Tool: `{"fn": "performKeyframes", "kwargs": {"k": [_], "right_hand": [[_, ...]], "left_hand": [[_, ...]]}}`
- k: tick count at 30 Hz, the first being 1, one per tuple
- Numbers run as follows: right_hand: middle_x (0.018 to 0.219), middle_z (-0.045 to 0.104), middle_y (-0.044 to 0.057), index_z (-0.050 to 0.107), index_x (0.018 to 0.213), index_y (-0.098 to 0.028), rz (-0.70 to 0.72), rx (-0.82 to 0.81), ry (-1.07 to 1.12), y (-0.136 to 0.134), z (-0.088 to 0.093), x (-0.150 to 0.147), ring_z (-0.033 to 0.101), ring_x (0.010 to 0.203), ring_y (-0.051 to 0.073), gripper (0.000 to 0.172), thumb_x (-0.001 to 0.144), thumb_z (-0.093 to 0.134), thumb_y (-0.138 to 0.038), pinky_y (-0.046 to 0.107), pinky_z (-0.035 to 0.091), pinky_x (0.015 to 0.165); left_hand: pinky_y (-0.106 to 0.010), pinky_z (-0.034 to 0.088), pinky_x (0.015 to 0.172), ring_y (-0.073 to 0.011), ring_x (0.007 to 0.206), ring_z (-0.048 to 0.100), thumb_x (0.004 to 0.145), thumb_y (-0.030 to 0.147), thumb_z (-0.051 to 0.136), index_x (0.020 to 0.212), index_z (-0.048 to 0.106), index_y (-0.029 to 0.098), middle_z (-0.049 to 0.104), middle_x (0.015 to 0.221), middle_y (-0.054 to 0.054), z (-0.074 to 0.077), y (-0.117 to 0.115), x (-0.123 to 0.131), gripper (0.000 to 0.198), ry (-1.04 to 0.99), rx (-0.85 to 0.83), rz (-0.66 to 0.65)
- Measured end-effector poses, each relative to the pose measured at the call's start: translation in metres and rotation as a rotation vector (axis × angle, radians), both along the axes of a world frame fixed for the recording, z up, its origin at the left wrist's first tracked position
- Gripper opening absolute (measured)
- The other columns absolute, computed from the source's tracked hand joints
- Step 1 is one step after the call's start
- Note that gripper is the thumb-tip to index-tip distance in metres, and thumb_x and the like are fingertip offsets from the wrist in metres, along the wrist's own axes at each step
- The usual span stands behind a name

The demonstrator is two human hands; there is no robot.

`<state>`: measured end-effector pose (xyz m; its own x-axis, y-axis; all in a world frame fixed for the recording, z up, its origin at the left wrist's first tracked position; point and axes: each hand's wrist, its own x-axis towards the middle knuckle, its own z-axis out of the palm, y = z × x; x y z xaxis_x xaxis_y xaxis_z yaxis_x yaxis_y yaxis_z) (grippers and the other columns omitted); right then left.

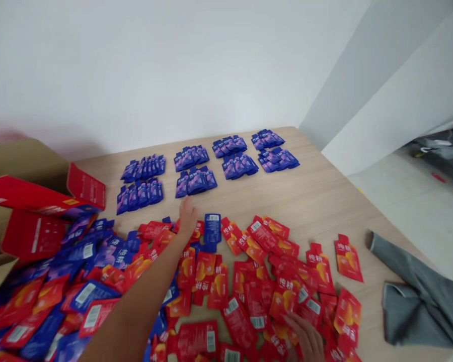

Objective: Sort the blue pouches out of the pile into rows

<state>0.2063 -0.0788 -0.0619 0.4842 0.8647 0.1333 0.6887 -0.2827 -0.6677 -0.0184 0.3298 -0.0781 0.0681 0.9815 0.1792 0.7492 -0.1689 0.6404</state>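
My left hand (187, 215) reaches over the table, just in front of a fanned group of blue pouches (196, 181); its fingers are small and partly hidden, so its grip is unclear. My right hand (305, 336) lies low at the front edge of the view, fingers spread over a heap of red pouches (254, 296). Blue pouches with purple pictures stand in several overlapping groups in two rows near the wall. Red and blue pouches (109, 251) are mixed in a large pile at the left.
An opened red box (33, 198) and brown cardboard (26, 158) are at the left. A grey cloth (419, 301) lies on the wooden table (305, 201) at the right. A white wall (173, 65) rises behind the table.
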Motion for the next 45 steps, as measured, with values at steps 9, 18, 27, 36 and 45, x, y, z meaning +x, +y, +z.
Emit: {"fn": "performKeyframes", "kwargs": {"k": [9, 18, 27, 36, 45], "right_hand": [[0.136, 0.053, 0.0, 0.012, 0.145, -0.048, 0.22, -0.137, -0.313, -0.015, 0.008, 0.019, 0.053, 0.12, 0.033, 0.083, 0.075, 0.057, -0.042, 0.056, 0.046, 0.093], [0.142, 0.046, 0.01, 0.012, 0.15, -0.028, 0.418, -0.034, -0.606, -0.027, -0.027, 0.035, 0.048, 0.123, 0.034, 0.075, 0.085, 0.047, -0.042, 0.05, 0.032, 0.099], [0.141, 0.047, 0.008, 0.016, 0.149, -0.027, 0.427, 0.076, -0.703, -0.015, -0.034, 0.041, 0.043, 0.128, 0.03, 0.07, 0.086, 0.044, -0.039, 0.051, 0.025, 0.107], [0.145, 0.041, 0.014, 0.022, 0.148, -0.021, 0.462, 0.113, -0.886, -0.014, -0.036, 0.044, 0.045, 0.127, 0.03, 0.061, 0.092, 0.033, -0.042, 0.052, 0.028, 0.105], [0.136, 0.053, 0.013, 0.049, 0.133, -0.017, 0.465, 0.091, -0.974, -0.009, -0.04, 0.047, 0.049, 0.124, 0.027, 0.05, 0.095, 0.027, -0.041, 0.048, 0.038, 0.101]], "left_hand": [[-0.061, 0.022, 0.107, -0.0394, 0.14, 0.02, 0.084, 0.052, 0.051, 0.138, 0.043, 0.031, 0.034, 0.149, -0.012, 0.014, -0.127, 0.075, 0.059, 0.51, -0.181, -0.319], [-0.054, 0.017, 0.112, -0.0364, 0.141, 0.015, 0.085, 0.053, 0.049, 0.141, 0.04, 0.026, 0.029, 0.152, -0.013, 0.022, -0.189, 0.08, 0.062, 0.508, -0.231, -0.35], [-0.049, 0.026, 0.111, -0.0321, 0.137, 0.026, 0.084, 0.03, 0.053, 0.14, 0.039, 0.018, 0.036, 0.147, -0.013, 0.016, -0.215, 0.073, 0.059, 0.335, -0.195, -0.348], [-0.033, 0.046, 0.093, -0.0237, 0.104, 0.06, 0.068, 0.004, 0.06, 0.11, 0.064, 0.009, 0.066, 0.109, -0.015, 0.031, -0.178, 0.064, 0.042, 0.051, -0.296, -0.353], [-0.028, 0.048, 0.083, -0.0171, 0.089, 0.064, 0.072, 0.004, 0.056, 0.09, 0.069, 0.014, 0.071, 0.095, -0.005, 0.125, -0.202, 0.006, 0.024, -0.11, 0.125, -0.333]]}}
